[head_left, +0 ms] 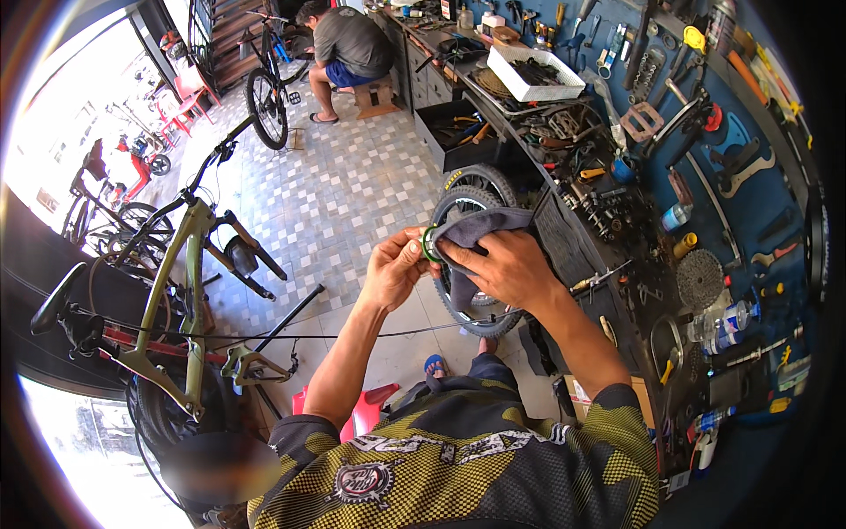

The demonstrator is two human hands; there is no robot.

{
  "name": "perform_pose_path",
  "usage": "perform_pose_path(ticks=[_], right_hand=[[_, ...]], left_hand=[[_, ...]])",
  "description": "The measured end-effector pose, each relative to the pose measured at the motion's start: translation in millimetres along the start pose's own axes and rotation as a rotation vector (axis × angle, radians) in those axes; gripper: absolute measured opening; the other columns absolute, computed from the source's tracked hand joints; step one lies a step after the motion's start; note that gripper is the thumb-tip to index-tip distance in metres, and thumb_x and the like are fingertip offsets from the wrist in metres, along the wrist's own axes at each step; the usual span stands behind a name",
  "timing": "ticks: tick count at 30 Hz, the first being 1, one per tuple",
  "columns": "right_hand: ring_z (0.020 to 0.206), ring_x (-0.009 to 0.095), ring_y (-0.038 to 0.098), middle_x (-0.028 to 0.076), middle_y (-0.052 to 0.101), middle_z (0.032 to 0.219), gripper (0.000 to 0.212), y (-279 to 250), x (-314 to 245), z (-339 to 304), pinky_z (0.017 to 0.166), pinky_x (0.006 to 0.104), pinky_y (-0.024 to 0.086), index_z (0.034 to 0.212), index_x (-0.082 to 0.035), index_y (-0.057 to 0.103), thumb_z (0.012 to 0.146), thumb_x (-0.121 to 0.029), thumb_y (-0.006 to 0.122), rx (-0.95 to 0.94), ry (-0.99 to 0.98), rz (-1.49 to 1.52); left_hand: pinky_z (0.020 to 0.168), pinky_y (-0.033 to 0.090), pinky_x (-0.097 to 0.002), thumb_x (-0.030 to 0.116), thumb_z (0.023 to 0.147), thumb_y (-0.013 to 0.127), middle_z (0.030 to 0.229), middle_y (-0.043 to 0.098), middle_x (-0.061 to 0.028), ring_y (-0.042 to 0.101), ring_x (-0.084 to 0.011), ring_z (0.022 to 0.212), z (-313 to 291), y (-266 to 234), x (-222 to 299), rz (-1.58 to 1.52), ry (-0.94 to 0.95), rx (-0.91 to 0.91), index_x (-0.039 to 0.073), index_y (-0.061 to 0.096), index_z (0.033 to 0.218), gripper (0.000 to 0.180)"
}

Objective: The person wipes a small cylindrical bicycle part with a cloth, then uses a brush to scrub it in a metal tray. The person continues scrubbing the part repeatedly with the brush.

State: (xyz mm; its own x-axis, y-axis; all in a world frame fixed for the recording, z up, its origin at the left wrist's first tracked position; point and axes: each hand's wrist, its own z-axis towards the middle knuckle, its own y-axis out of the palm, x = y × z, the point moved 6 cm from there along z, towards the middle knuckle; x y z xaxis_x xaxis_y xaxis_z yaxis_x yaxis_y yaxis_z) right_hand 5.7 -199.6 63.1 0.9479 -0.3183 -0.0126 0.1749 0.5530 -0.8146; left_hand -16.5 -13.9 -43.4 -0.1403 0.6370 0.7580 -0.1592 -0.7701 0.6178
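Between the fingers of my left hand (394, 267) is a small green ring (430, 244), pinched at its near side. My right hand (511, 271) grips a dark grey cloth (480, 227) and presses it against the ring. The cloth drapes over part of the ring and hangs below my right fingers. Both hands meet in front of my chest, above the floor. Behind the cloth, bicycle wheels with black tyres (449, 291) lean by the workbench.
An olive bicycle frame (187, 256) stands at the left. Along the right runs a workbench (538, 145) crowded with tools, with a white basket (535, 74) on it. A red stool (374, 401) is below me. At the back, a person (352, 48) sits near an open drawer (449, 137).
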Motion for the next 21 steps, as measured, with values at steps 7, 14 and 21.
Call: perform_pose_path(ticks=[7, 14, 21], right_hand=[[0.085, 0.022, 0.071, 0.003, 0.071, 0.1, 0.042, 22, -8, -5, 0.077, 0.0329, 0.056, 0.128, -0.013, 0.073, 0.088, -0.019, 0.081, 0.087, 0.285, 0.322], [0.096, 0.025, 0.076, 0.015, 0.076, 0.109, 0.038, 75, 14, -42, 0.093, 0.0397, 0.061, 0.125, 0.005, 0.067, 0.099, -0.021, 0.062, 0.096, 1.101, 2.246], [0.088, 0.018, 0.074, 0.007, 0.074, 0.101, 0.029, 83, 10, -51, 0.085, 0.0338, 0.061, 0.123, 0.002, 0.067, 0.099, -0.014, 0.062, 0.185, 1.251, 2.198]], left_hand=[[0.097, 0.056, -0.0323, 0.01, 0.102, 0.073, 0.118, 0.073, -0.0086, 0.068, -0.0155, 0.107, -3, 4, 21, 0.384, 0.15, 0.051, -0.003, 0.064, 0.134, 0.036], [0.103, 0.053, -0.0341, 0.003, 0.101, 0.072, 0.129, 0.07, -0.0088, 0.066, -0.0166, 0.117, 1, -20, 16, 0.324, 0.185, 0.06, -0.001, 0.064, 0.133, 0.034], [0.106, 0.052, -0.0344, 0.004, 0.1, 0.073, 0.13, 0.069, -0.0091, 0.065, -0.0171, 0.119, 1, -14, 15, 0.359, 0.17, 0.013, -0.001, 0.064, 0.134, 0.035]])
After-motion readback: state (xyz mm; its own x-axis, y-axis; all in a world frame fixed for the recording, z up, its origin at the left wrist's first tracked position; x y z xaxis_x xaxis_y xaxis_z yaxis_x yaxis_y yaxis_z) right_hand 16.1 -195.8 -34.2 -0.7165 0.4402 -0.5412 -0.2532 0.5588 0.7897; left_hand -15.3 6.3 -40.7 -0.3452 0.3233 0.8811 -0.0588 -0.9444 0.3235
